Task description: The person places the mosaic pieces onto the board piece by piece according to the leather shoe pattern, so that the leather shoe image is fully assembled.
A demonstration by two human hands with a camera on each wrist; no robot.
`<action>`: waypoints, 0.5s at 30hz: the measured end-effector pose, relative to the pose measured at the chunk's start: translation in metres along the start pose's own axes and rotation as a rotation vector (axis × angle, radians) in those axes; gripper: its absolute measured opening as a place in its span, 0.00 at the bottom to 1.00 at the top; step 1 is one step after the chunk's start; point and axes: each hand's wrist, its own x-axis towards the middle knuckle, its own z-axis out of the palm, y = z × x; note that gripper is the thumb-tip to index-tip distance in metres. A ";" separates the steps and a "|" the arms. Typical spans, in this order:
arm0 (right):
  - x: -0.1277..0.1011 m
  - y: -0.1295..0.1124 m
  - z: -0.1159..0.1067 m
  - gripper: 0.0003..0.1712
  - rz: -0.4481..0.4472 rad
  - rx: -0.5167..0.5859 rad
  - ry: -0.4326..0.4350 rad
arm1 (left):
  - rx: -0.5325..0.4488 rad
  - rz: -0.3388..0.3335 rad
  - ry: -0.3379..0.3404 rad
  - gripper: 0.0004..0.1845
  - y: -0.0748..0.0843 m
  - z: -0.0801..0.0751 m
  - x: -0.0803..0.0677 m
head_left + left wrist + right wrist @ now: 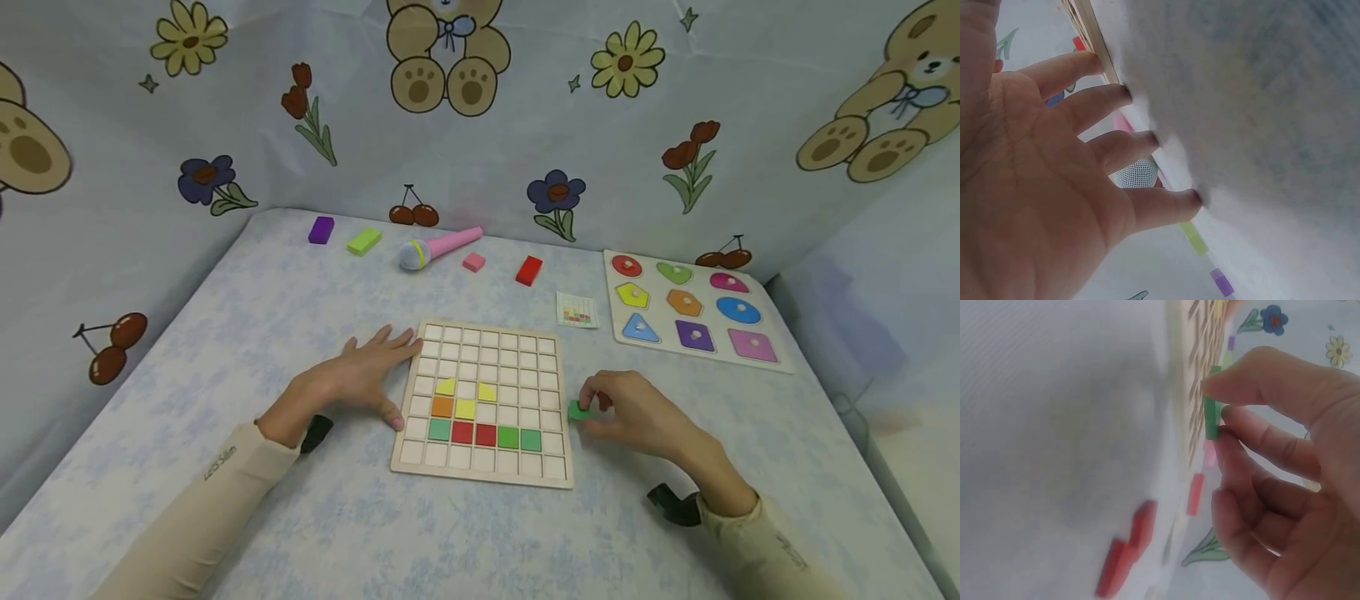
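A wooden grid board lies in the middle of the table with several coloured tiles set in its lower rows. My left hand rests flat on the table with straight fingers against the board's left edge. My right hand is just right of the board and pinches a small green tile between thumb and fingertips; the tile sits just above the cloth beside the board's edge.
At the back lie a purple block, a lime block, a pink toy microphone, a pink tile and a red block. A pattern card and a shape puzzle board sit back right. Printed fabric walls enclose the table.
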 end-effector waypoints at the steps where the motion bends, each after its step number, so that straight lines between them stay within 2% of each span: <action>1: 0.002 -0.003 0.000 0.12 -0.013 0.001 -0.001 | -0.001 0.000 0.000 0.69 0.000 0.000 0.000; 15: 0.030 -0.035 0.013 0.10 -0.123 0.060 -0.060 | -0.008 0.003 0.001 0.69 -0.002 0.001 0.000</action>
